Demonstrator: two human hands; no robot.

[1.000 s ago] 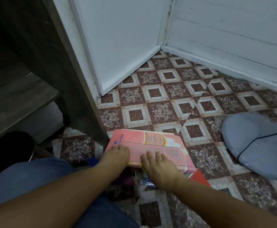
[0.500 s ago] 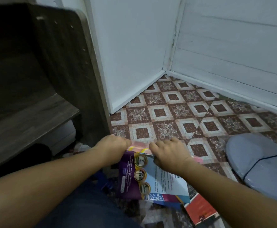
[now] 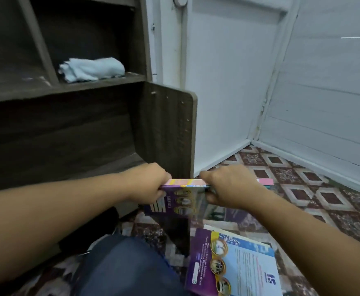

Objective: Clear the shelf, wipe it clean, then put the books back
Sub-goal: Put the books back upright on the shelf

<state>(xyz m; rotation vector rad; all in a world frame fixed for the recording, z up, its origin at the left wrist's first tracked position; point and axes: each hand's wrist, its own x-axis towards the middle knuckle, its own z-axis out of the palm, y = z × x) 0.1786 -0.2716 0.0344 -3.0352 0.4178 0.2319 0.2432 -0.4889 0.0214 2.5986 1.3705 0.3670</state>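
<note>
Plainly, in the head view, the chief risk lay with the small stack of books [image 3: 183, 195], which both hands carried flat just in front of the shelf unit's side panel [image 3: 170, 129]. It seemed to be at least two thin volumes, a pink one over a purple one. If either grip loosened, the lower one could slide out and drop onto the other books [image 3: 234, 263] lying on the tiled floor [image 3: 303, 189]. Swung left carelessly, its edge could also strike the panel instead of entering the lower shelf [image 3: 110, 165]. The left hand [image 3: 151, 184] was curled round the stack's left end, fingers tucked beneath it. The right hand [image 3: 228, 189] clamped it nearer the middle from above and below. Neither hand was spread. The stack was held in the air, off the floor and not yet on the shelf. A pale cloth [image 3: 91, 69] lay bunched on the upper shelf, so I judged the wiping done and the putting-back begun.
</note>
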